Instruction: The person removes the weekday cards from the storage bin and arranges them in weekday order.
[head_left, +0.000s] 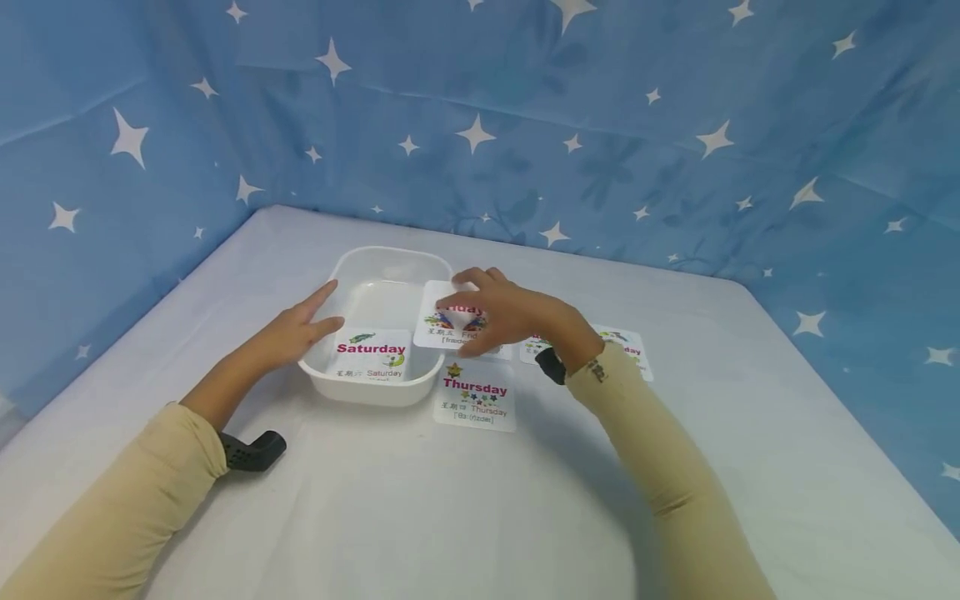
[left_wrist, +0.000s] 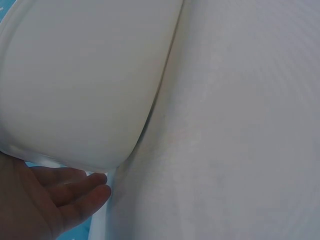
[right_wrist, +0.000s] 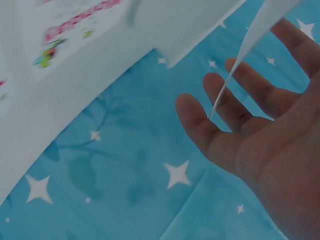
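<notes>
A white plastic tub (head_left: pixel 369 392) stands on the table with a Saturday card (head_left: pixel 371 357) lying inside its near end. My left hand (head_left: pixel 291 335) holds the tub's left rim, the thumb reaching over the inside. Several of its fingers (left_wrist: pixel 82 202) show below the rim in the left wrist view. Raised at the tub's right rim is a Friday card (head_left: pixel 433 323), which my right hand (head_left: pixel 513 310) pinches at its upper and right part. Seen edge-on in the right wrist view, that card (right_wrist: pixel 250 42) lies against the fingers. Just below it, a Thursday card (head_left: pixel 476 400) lies flat.
More weekday cards lie to the right, partly hidden by my right hand and wrist; one card (head_left: pixel 626 340) shows beyond the wrist. A white cloth (head_left: pixel 420 517) covers the table. Behind it hangs a blue curtain (head_left: pixel 525 192) with white stars.
</notes>
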